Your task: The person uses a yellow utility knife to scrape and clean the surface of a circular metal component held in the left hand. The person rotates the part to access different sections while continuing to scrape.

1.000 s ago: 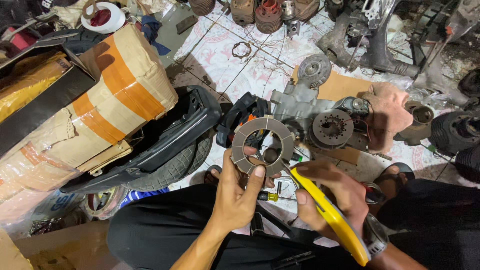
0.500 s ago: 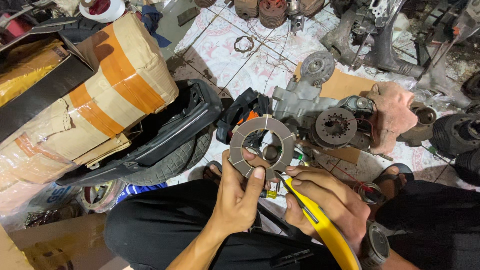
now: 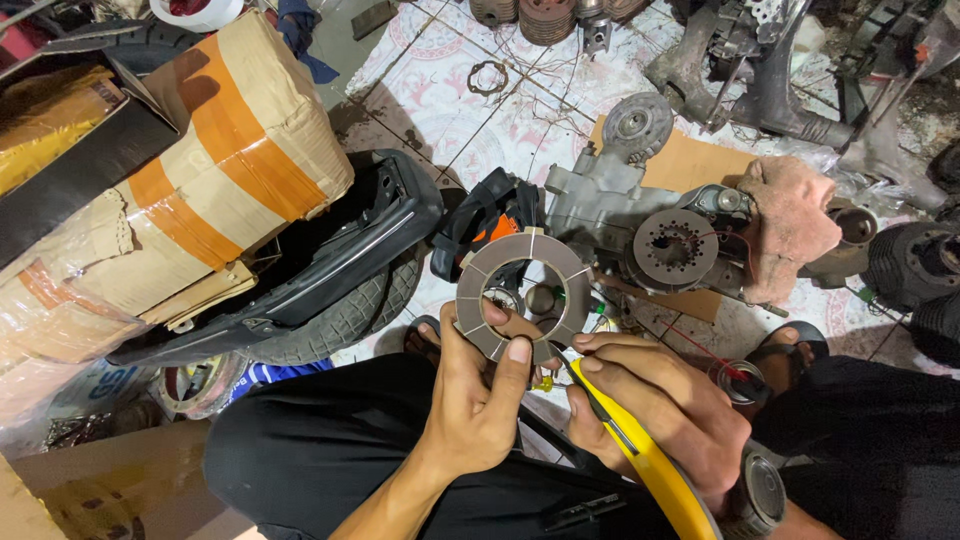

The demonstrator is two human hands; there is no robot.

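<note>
My left hand [image 3: 478,400] holds a grey ring-shaped clutch friction plate [image 3: 523,296] upright by its lower rim, thumb on its face. My right hand [image 3: 655,410] grips a yellow-handled tool [image 3: 650,462] whose tip points at the plate's lower right edge, below the ring. Just beyond the plate lie a grey engine casing [image 3: 600,200] and a round clutch hub [image 3: 668,247] on brown cardboard [image 3: 700,160].
A taped cardboard parcel [image 3: 200,200] and a black seat [image 3: 300,270] over a tyre [image 3: 340,320] fill the left. Engine parts [image 3: 545,15], a loose ring [image 3: 487,77] and a pink rag [image 3: 790,220] lie on the tiled floor. My sandalled feet [image 3: 790,345] are close by.
The plate has shifted slightly lower in view and my right hand has drawn the yellow tool in closer under its lower edge. The view tilted a little.
</note>
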